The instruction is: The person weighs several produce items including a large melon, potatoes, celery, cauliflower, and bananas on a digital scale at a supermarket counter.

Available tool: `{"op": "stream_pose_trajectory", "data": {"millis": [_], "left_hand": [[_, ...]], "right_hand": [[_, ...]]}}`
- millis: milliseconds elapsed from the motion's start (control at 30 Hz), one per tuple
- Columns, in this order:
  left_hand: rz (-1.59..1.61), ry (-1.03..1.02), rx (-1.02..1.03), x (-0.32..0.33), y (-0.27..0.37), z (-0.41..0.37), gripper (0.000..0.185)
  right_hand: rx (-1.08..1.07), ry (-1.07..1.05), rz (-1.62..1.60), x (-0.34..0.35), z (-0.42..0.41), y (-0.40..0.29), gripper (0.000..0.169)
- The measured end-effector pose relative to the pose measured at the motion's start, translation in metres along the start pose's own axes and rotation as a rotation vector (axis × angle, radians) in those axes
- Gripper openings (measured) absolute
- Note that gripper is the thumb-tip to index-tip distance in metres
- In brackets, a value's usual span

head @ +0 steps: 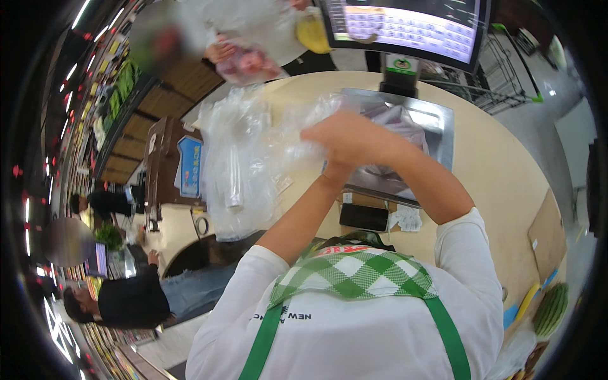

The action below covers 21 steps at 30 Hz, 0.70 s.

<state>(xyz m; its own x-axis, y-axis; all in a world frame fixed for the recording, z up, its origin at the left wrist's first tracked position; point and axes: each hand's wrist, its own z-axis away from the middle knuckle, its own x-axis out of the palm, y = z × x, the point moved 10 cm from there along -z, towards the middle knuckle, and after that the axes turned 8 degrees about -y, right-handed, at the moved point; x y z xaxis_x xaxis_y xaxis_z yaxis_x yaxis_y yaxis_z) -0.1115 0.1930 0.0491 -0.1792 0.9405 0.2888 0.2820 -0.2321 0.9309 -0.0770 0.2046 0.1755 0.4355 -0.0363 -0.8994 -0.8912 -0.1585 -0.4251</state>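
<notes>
My right hand [349,137], blurred by motion, crosses over my left hand [336,168], which is mostly hidden beneath it. A blurred clear plastic bag [304,148] is at my right hand's fingers, which look closed on it. What my left hand holds cannot be seen. Just right of my hands, a clear bag with purplish contents [403,124] lies on a metal scale plate [442,135]. A large heap of clear plastic bags [237,183] covers the counter [494,156] at the left. Near my apron lie a black phone [364,217] and crumpled paper slips [406,219].
A monitor [408,28] stands behind the scale. Across the counter, a person's hand [219,51] holds a bag of reddish produce [249,64]. A shopping cart [503,76] stands at the upper right, cardboard [547,235] and a watermelon [551,309] at the right. Other people are at the left.
</notes>
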Motion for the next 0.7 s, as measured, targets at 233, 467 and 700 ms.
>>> {"op": "stream_pose_trajectory", "data": {"millis": [233, 467, 700], "left_hand": [[0.178, 0.147, -0.221, -0.112, 0.034, 0.079, 0.024], [-0.294, 0.343, -0.184, -0.160, 0.159, 0.153, 0.009], [-1.198, 0.660, -0.086, -0.235, 0.282, 0.312, 0.029]], "right_hand": [[-0.339, 0.292, -0.346, -0.020, -0.059, -0.042, 0.023], [0.037, -0.227, -0.848, 0.175, -0.076, -0.022, 0.046], [-0.115, -0.222, -0.760, 0.192, -0.042, -0.136, 0.054]]}}
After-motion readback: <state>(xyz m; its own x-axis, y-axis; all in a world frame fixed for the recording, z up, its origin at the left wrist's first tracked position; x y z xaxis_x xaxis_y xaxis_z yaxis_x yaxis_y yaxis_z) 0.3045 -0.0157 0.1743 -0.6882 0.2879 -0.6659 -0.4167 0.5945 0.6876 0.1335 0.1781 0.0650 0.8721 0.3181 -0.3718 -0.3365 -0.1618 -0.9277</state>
